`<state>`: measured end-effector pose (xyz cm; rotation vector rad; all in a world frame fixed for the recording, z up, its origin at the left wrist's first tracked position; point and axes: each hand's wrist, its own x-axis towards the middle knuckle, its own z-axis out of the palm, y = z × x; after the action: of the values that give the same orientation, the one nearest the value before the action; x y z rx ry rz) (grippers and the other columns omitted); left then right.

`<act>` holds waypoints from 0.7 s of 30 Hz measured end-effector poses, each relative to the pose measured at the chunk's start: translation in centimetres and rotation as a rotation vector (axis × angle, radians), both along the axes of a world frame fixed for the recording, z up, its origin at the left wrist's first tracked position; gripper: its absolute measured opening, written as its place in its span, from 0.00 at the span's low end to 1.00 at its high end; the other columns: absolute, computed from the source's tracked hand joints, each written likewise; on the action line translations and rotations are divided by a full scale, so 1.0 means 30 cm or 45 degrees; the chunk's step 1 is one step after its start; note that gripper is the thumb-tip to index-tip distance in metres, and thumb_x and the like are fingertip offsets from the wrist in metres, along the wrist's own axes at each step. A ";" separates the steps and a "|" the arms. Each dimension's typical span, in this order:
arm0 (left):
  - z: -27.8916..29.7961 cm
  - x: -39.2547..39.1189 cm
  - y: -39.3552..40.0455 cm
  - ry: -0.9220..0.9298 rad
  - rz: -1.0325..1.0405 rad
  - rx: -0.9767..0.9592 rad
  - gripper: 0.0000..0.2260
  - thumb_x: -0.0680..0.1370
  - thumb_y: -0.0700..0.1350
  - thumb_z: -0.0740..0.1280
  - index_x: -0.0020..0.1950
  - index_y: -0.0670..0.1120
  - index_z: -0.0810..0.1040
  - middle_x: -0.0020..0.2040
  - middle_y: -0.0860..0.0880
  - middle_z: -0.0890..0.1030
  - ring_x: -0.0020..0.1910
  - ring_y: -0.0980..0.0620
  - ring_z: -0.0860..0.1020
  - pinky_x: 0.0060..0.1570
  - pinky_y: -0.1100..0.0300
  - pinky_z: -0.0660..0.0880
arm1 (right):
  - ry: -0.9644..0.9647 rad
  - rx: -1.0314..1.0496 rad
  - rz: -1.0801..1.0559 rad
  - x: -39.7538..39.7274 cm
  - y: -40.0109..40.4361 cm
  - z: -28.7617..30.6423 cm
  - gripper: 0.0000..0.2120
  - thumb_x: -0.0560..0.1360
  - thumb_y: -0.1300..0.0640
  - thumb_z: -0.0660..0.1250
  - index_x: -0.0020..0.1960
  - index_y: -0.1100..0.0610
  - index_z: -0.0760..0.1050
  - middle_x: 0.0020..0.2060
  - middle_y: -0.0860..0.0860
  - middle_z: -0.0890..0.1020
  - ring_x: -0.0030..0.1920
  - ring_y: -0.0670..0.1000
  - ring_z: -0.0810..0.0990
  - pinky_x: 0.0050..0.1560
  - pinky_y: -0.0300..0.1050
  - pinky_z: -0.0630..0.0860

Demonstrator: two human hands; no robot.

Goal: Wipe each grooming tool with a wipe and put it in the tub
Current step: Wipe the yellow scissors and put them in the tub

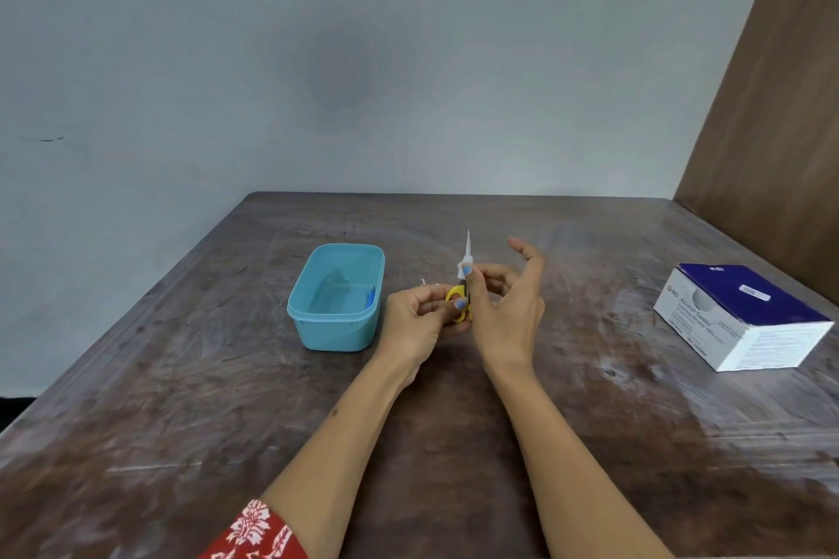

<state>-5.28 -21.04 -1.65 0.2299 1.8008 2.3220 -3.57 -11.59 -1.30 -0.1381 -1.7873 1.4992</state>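
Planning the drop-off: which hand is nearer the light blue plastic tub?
Left. The left hand grips the yellow-handled scissors just right of the tub; the right hand is farther right.

bare table (pixel 454 445) lies open between tub (pixel 336 300) and swab box (pixel 744 315); both stand well apart, wall (pixel 363 59) behind.

We sat in a plain room, likely a home: a worn wooden desk (pixel 454 422) against a bare grey wall (pixel 363 59), an alcohol swab box (pixel 744 318) right of our right hand (pixel 508 309).
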 end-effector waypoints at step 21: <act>0.004 -0.004 -0.010 0.086 0.016 -0.208 0.11 0.74 0.33 0.68 0.55 0.39 0.80 0.43 0.45 0.83 0.41 0.53 0.83 0.38 0.63 0.80 | -0.008 0.019 -0.003 0.005 -0.002 0.003 0.26 0.73 0.63 0.69 0.67 0.53 0.62 0.38 0.45 0.81 0.41 0.39 0.80 0.44 0.23 0.71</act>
<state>-5.41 -21.34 -1.53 0.2758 2.0170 2.1850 -3.43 -11.66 -1.20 -0.1378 -1.8027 1.4846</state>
